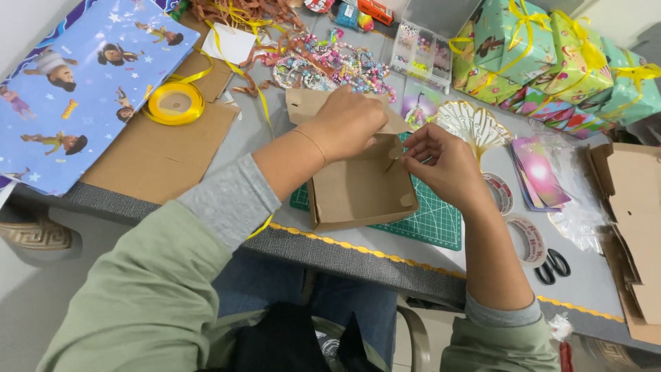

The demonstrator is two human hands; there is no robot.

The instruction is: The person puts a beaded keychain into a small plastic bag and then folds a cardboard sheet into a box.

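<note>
The left hand (348,124) is gripping the far wall of a small brown cardboard box (361,189), fingers curled over its folded flap. The right hand (441,164) is pinching a small tab at the box's right edge between thumb and fingertips. The box is sitting open on a green cutting mat (430,220), which is lying on the grey table (385,251) near its front edge. A roll of yellow ribbon (173,103) is resting on flat cardboard sheets (155,155) to the left, beside blue patterned wrapping paper (76,83). Beads (337,63) are lying scattered behind the box. 2 tape rolls (527,238) and black scissors (552,266) are lying to the right, and wrapped gift boxes (551,62) with yellow ribbons are standing at the far right
</note>
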